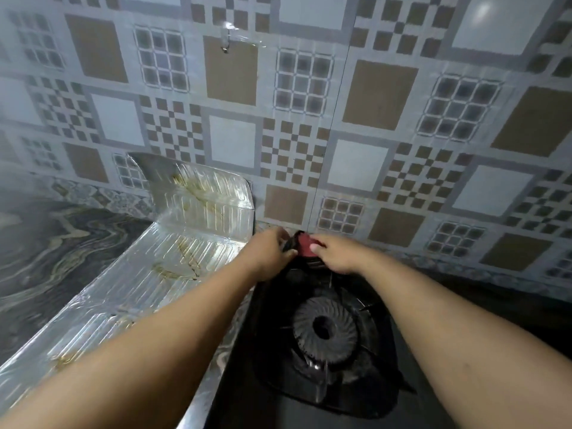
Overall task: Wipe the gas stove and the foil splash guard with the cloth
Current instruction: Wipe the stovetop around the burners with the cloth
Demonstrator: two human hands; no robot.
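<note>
Setting: kitchen corner, patterned tile wall (309,119) w/ brown, grey, white squares; marbled dark counter (46,249) at left.
Stove: black gas stove (383,360) lower centre-right, round burner (325,332) in its middle.
Splash guard: foil splash guard (173,249) just left of stove, ribbed, shiny, brownish grease streaks; far end bent up against wall.
Cloth: red/dark cloth (305,244) at stove's back edge, near wall, between both hands.
Left hand: left hand (272,255) closed on cloth's left side.
Right hand: right hand (335,253) pinching cloth's right side, thumb on top.
Arms: both bare, reaching fwd over stove.
</note>
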